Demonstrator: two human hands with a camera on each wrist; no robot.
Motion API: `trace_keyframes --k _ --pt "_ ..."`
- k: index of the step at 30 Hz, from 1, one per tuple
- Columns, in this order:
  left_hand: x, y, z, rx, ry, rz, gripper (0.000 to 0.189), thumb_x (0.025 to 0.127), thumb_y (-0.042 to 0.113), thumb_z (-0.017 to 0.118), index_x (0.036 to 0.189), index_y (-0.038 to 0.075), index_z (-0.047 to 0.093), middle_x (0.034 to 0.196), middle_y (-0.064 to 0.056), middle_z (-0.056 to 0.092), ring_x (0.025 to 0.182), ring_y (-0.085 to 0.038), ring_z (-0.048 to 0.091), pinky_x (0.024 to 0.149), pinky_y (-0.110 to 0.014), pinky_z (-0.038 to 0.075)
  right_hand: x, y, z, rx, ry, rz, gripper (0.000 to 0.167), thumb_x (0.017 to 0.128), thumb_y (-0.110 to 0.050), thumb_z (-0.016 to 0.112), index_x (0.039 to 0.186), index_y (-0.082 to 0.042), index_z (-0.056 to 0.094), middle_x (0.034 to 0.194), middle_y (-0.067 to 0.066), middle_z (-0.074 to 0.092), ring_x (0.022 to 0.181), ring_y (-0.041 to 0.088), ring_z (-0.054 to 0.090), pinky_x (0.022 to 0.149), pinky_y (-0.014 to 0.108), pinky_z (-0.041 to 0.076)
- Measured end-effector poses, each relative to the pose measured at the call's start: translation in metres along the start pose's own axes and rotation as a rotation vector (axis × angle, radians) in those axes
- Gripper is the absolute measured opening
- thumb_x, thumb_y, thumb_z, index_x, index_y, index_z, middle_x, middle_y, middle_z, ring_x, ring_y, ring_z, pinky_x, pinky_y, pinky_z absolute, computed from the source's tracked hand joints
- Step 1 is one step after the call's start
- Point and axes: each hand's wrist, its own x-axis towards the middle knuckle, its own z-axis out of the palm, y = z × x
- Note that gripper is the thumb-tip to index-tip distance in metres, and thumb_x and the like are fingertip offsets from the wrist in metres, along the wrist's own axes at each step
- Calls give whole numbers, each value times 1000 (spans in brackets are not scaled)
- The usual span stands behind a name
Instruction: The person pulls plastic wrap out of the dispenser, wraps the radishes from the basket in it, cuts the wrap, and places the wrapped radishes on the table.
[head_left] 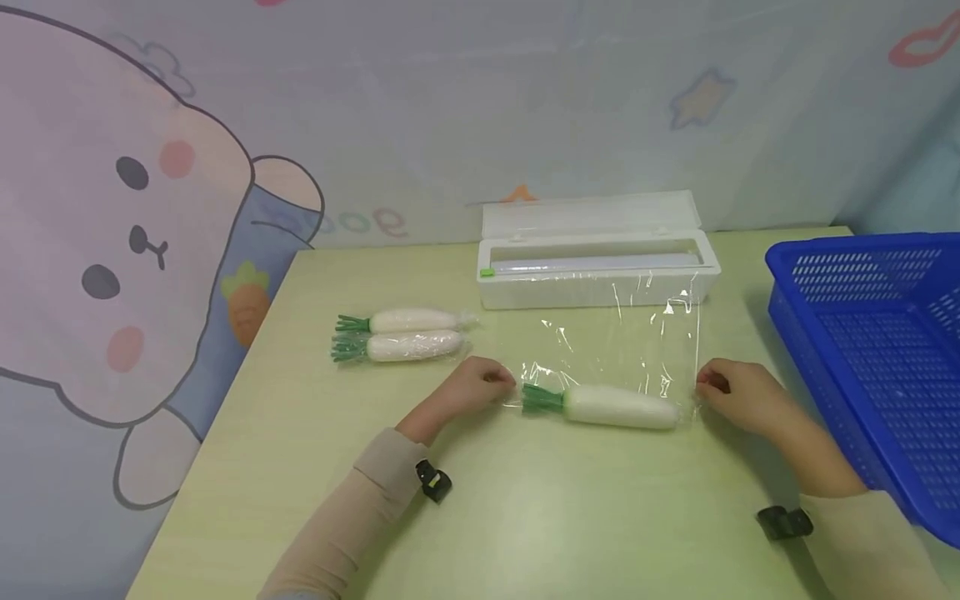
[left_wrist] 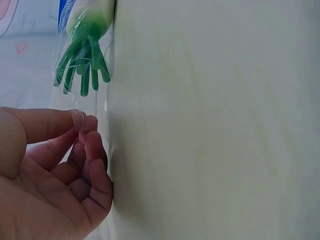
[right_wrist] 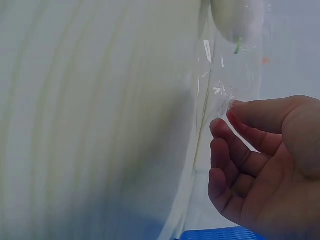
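Observation:
A white radish (head_left: pixel 621 407) with a green stalk end (left_wrist: pixel 86 60) lies on the table, with clear plastic wrap (head_left: pixel 592 350) around it. The sheet runs back from the radish to a white wrap dispenser box (head_left: pixel 596 290), whose lid stands up over a roll. At the stalk end, my left hand (head_left: pixel 478 382) pinches the wrap's edge between thumb and forefinger. My right hand (head_left: pixel 742 393) pinches the wrap beside the radish's pale tip (right_wrist: pixel 239 20), thumb against forefinger. Both hands are just off the radish's ends.
Two wrapped radishes (head_left: pixel 415 346) with green stalks lie side by side at the left of the table. A blue plastic basket (head_left: pixel 806 333) stands at the right, close to my right forearm. Behind the table hangs a printed cloth (head_left: pixel 450 108) with cartoon figures.

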Motion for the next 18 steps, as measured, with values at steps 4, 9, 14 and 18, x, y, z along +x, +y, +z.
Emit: trace_keyframes --k 4,9,14,18 --pt "-2 -2 2 4 -5 7 15 91 10 62 100 2 72 98 -8 70 87 -17 60 77 -27 49 -6 -5 -2 1 43 -12 10 89 -8 63 90 2 65 78 7 63 72 20 53 66 37 44" --pt "-5 2 2 37 39 27 18 91 8 59 104 1 70 102 -11 69 89 -20 61 77 -29 50 -15 -16 -7 2 172 -83 7 88 -2 63 90 4 66 81 11 65 73 25 58 64 37 46" --pt "-15 14 3 86 205 100 21 92 6 55 107 1 68 103 -11 67 84 -22 59 74 -31 49 -29 -35 -14 -18 306 -129 8 88 -2 64 95 1 66 88 13 65 79 30 60 62 35 45" --pt "-28 32 8 159 267 263 18 94 7 56 106 1 67 101 -9 66 85 -22 60 76 -32 49 -39 -55 -13 -30 354 -190 10 86 -2 67 96 -4 67 88 6 67 80 24 61 65 35 47"
